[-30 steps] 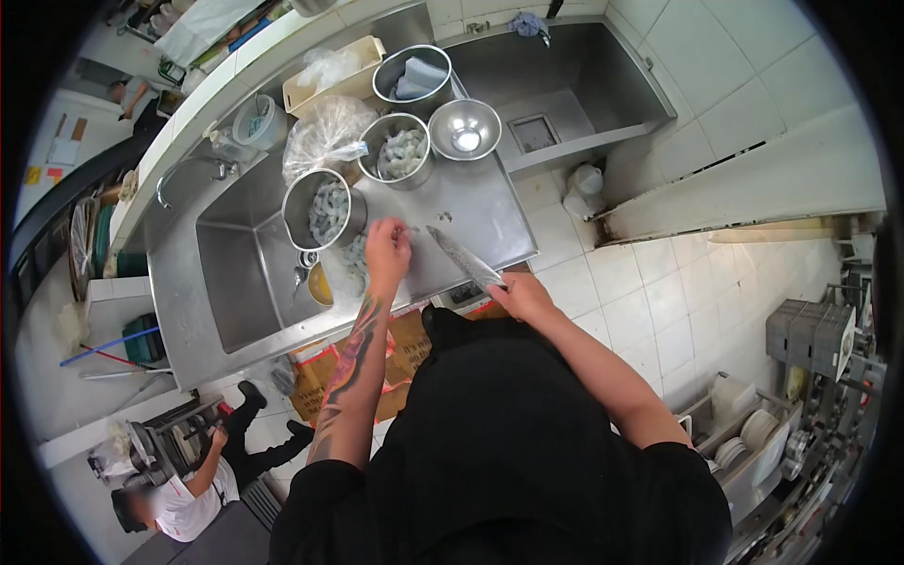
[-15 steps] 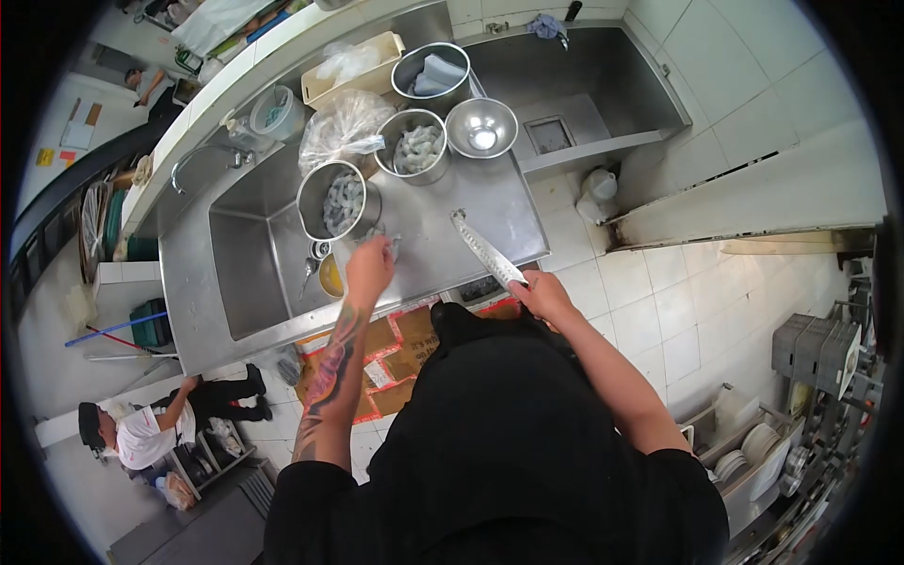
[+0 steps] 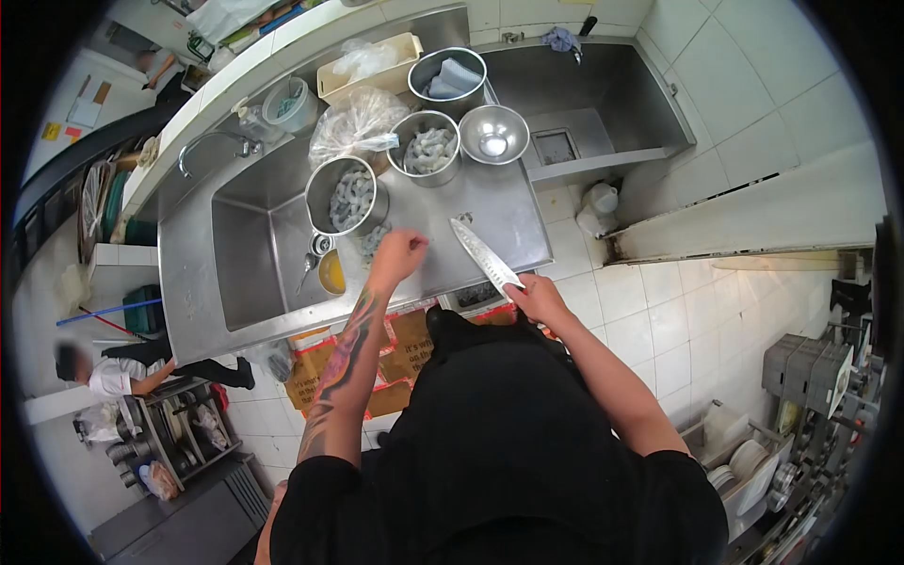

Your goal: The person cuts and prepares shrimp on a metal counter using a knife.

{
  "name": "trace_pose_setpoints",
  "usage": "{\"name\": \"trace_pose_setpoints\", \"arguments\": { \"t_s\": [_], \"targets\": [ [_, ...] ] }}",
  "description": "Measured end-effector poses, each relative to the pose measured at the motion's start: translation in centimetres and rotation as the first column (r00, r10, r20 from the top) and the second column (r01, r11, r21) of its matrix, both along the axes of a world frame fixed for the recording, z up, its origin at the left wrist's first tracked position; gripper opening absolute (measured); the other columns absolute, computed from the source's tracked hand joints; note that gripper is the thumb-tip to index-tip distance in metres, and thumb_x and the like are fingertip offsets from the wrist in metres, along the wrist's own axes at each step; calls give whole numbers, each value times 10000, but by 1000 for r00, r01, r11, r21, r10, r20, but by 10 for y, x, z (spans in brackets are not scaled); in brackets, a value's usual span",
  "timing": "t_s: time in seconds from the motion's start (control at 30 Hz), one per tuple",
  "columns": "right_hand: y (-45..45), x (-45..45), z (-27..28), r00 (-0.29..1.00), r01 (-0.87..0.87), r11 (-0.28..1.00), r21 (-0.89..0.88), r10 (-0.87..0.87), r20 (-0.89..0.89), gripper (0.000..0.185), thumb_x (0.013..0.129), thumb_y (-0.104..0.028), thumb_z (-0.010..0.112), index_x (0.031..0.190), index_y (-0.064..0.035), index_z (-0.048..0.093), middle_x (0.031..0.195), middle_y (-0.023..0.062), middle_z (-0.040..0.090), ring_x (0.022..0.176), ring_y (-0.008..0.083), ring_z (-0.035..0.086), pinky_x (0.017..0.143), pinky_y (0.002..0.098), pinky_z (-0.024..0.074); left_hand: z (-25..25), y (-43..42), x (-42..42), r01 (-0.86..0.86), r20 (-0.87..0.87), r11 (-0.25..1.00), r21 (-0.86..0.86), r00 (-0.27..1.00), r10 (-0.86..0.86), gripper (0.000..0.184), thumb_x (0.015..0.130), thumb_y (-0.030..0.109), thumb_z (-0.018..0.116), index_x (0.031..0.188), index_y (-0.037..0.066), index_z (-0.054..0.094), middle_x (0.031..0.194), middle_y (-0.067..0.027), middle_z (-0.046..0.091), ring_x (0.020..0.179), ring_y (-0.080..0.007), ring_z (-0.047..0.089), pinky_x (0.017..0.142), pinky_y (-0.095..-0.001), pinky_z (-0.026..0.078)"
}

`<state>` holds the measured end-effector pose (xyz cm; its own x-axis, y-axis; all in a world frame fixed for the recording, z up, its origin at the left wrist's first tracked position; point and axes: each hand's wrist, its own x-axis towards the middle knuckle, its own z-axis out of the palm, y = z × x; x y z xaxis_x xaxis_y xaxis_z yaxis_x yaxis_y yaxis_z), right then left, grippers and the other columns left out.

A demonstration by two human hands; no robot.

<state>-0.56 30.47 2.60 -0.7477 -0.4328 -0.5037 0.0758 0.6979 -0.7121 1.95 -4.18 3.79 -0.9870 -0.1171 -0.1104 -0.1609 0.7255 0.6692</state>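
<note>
My right hand (image 3: 541,301) grips a kitchen knife (image 3: 485,254) by its handle, with the broad blade pointing away from me over the steel counter (image 3: 443,212). Over the counter, left of the blade, is my left hand (image 3: 403,254), its fingers curled together; whatever they pinch is hidden or too small to name. Beside that hand lies a small heap of grey peeled shrimp (image 3: 372,244). Just beyond stands a steel pot (image 3: 314,212) holding more shrimp (image 3: 352,196). Another pot (image 3: 426,179) of shrimp sits behind it, next to a shiny steel bowl (image 3: 494,137).
Left are a sink basin (image 3: 254,250) and a small bowl of yellow liquid (image 3: 331,273). Behind the pots sit a plastic bag (image 3: 353,122), a cream tub (image 3: 405,55) and a third pot (image 3: 448,80). A second sink (image 3: 612,94) is right. A co-worker (image 3: 118,369) stands at lower left.
My left hand has moved right, away from the first pot, uncovering the shrimp heap. The knife stays in my right hand. The view has shifted slightly, and the co-worker at lower left has moved.
</note>
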Motion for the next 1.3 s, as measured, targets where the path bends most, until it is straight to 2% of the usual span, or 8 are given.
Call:
{"name": "trace_pose_setpoints", "arguments": {
  "t_s": [0.13, 0.33, 0.77, 0.83, 0.87, 0.93, 0.97, 1.3],
  "targets": [
    [-6, 6, 4, 996, 33, 999, 4, -34, 77, 441, 1019, -420, 680, 920, 10, 681, 681, 167, 670, 523, 285, 671, 604, 454, 543, -27, 12, -29, 109, -128, 994, -16, 986, -110, 318, 855, 83, 771, 1165, 20, 744, 886, -164, 701, 826, -318, 698, 774, -409, 566],
    [-2, 11, -3, 998, 29, 999, -20, -28, 63, 476, 1011, -449, 666, 922, 18, 688, 745, 203, 690, 590, 340, 688, 638, 482, 540, -25, 27, -14, -145, -276, 989, -22, 952, 133, 399, 834, 87, 825, 1210, 29, 705, 948, -156, 718, 853, -301, 707, 794, -415, 579],
    [-41, -15, 3, 996, 1, 999, -45, -5, -85, 491, 972, -462, 695, 891, 22, 684, 833, 268, 687, 847, 464, 681, 768, 543, 515, -38, 32, -25, -243, -283, 958, -153, 939, 193, 68, 841, 94, 751, 892, 111, 792, 899, -99, 732, 901, -355, 706, 807, -478, 548],
    [-43, -16, 1, 989, -66, 994, -83, 54, -137, 431, 1057, -382, 647, 954, 37, 658, 552, 118, 584, 416, 217, 580, 428, 410, 479, -36, 33, -26, -247, -278, 956, -159, 940, 196, 72, 845, 99, 751, 899, 119, 795, 894, -92, 730, 896, -351, 705, 810, -481, 546],
    [-43, -15, 0, 989, -64, 994, -84, 52, -137, 431, 1057, -382, 647, 954, 37, 658, 552, 118, 584, 416, 217, 580, 428, 410, 479, -36, 34, -26, -253, -275, 957, -144, 939, 207, 74, 845, 96, 753, 900, 120, 795, 892, -90, 728, 893, -348, 705, 808, -477, 546],
    [-44, -13, 10, 1000, 14, 1000, 8, -14, -16, 489, 970, -465, 700, 916, 22, 691, 861, 263, 704, 877, 459, 691, 798, 527, 530, -37, 35, -25, -260, -271, 957, -127, 937, 218, 76, 845, 92, 755, 902, 122, 796, 890, -88, 725, 889, -345, 705, 806, -474, 547],
    [-43, -12, 10, 1000, 14, 1000, 9, -14, -16, 489, 970, -465, 700, 916, 22, 691, 861, 263, 704, 877, 459, 691, 798, 527, 530, -37, 36, -25, -270, -276, 956, -116, 933, 230, 79, 844, 86, 756, 903, 122, 796, 891, -88, 724, 879, -343, 706, 802, -470, 548],
    [-30, 5, 17, 994, 47, 991, -129, -34, 102, 442, 1030, -409, 662, 934, 21, 693, 598, 114, 620, 448, 210, 633, 450, 388, 512, -33, 43, -21, -349, -223, 934, -79, 919, 325, 120, 883, 97, 760, 993, 107, 809, 916, -118, 748, 792, -293, 737, 743, -405, 574]
  ]
}}
